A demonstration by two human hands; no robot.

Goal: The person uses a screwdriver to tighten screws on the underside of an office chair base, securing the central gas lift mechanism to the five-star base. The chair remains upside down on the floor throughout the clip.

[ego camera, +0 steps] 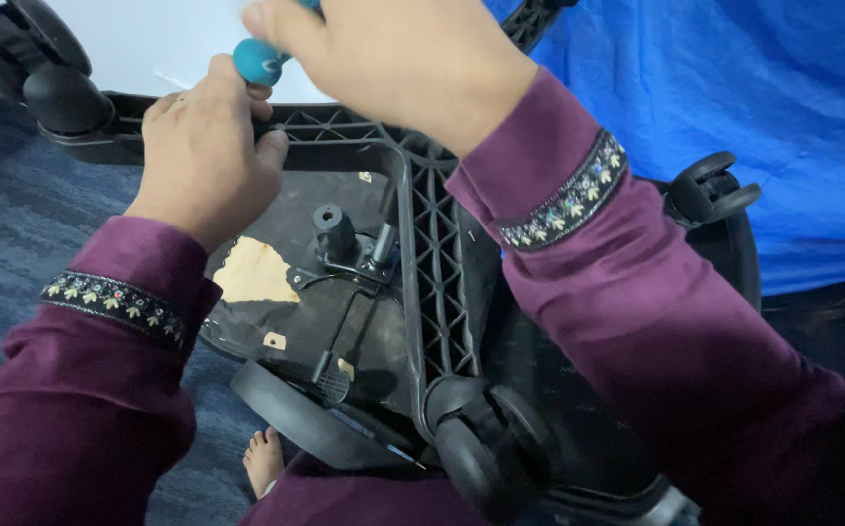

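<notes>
Maroon sleeves with flowered trim frame the view, and both hands work over an upturned black office chair lying on dark blue carpet (23, 219). At the far left a black caster (64, 97) sits on the end of one leg of the chair base.

Just right of it, the left hand (210, 146) is curled, its fingers folded in around the lower end of a teal tool handle (259, 60); the knuckles rest close to the ribbed black plastic base (434, 244). Whether this grip is tight on the handle or only steadying it cannot be told.

Below that hand lies the underside of the seat (291, 292), a black panel with torn tan patches, carrying a short black cylinder post (334, 229) and a metal lever mechanism beside it. A bare foot (265, 458) shows at the bottom edge, beside a curved black armrest (296, 419).

The right hand (393, 54) comes in from above, fingers closed over the upper part of the same teal handle, which is mostly hidden under it. Lower down, twin casters (486, 448) sit at the near end of the base. Another caster (710, 190) stands at the right, against a blue tarp (734, 97).
</notes>
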